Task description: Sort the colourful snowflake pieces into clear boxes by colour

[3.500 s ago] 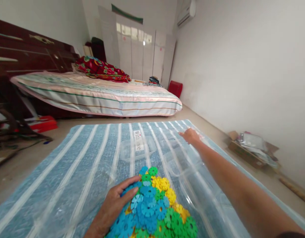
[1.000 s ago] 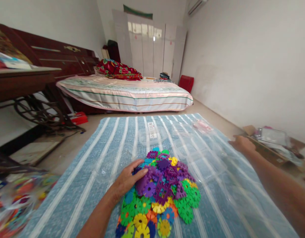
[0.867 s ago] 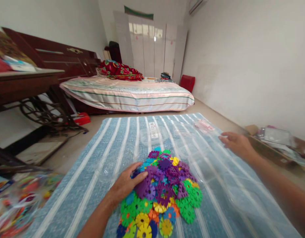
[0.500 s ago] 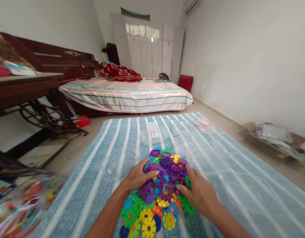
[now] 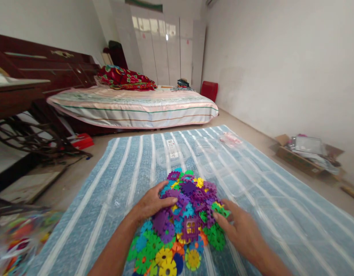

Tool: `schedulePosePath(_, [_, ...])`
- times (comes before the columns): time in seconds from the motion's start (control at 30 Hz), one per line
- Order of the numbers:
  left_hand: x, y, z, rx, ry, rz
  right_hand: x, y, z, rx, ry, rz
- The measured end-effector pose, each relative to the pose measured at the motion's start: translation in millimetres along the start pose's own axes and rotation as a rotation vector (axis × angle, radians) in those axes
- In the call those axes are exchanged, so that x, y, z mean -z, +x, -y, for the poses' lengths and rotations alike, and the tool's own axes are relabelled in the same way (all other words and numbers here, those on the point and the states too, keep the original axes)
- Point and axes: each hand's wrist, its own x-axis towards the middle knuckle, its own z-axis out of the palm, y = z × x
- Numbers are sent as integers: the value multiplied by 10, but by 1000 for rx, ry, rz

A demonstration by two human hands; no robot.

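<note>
A heap of plastic interlocking pieces lies on a blue-and-white striped cloth. My left hand rests on the heap's left side, thumb and fingers apart, touching purple pieces. At the right side, my right hand has thumb and fingers closed on a green flower-shaped piece. Just below that hand lies another green flower-shaped piece. Close by, toward the heap's middle, is a purple square window piece. Yellow flower-shaped pieces are at the near edge.
Clear plastic containers stand behind the heap on the striped cloth. A bag of colourful items is at the lower left. An open cardboard box sits on the floor at right. Beyond are a bed and a sewing-machine stand.
My right hand has drawn slightly back from the purple pieces and now grips a green flower-shaped piece. The left hand stays on the heap. The view has shifted a little right and down.
</note>
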Motion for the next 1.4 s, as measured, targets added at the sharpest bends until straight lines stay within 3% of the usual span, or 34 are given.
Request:
schedulePosePath(0.07, [0, 8, -18, 12, -26, -1, -79, 41, 93, -2, 143, 58])
schedulePosePath(0.23, [-50, 25, -69, 67, -202, 134, -306, 241, 286, -35, 264, 3])
schedulePosePath(0.4, [-133, 67, -87, 14, -297, 196, -488, 312, 524, 0, 510, 45])
schedulePosePath(0.53, [-151, 61, -101, -38, -338, 191, -536, 321, 744, 17, 696, 24])
schedulePosePath(0.73, [-96, 2, -227, -95, -396, 225, -526, 426, 855, 134, 764, -24])
schedulePosePath(0.93, [-90, -159, -402, -211, -122, 155, -451, 591, 674, 286, 520, -51])
schedulePosePath(1.03, [-122, -265, -422, -252, -19, 193, -394, 694, 608, 308, 344, -73])
schedulePosePath(1.2, [-100, -506, -434, -253, 218, 185, -328, 1021, 710, 271, -126, -7])
schedulePosePath(1.3, [-46, -737, -264, -222, 401, 92, -341, 1280, 803, 291, -234, 71])
schedulePosePath(1.4, [-48, -1003, 180, -258, 599, -22, -407, 1465, 846, 306, -276, 160])
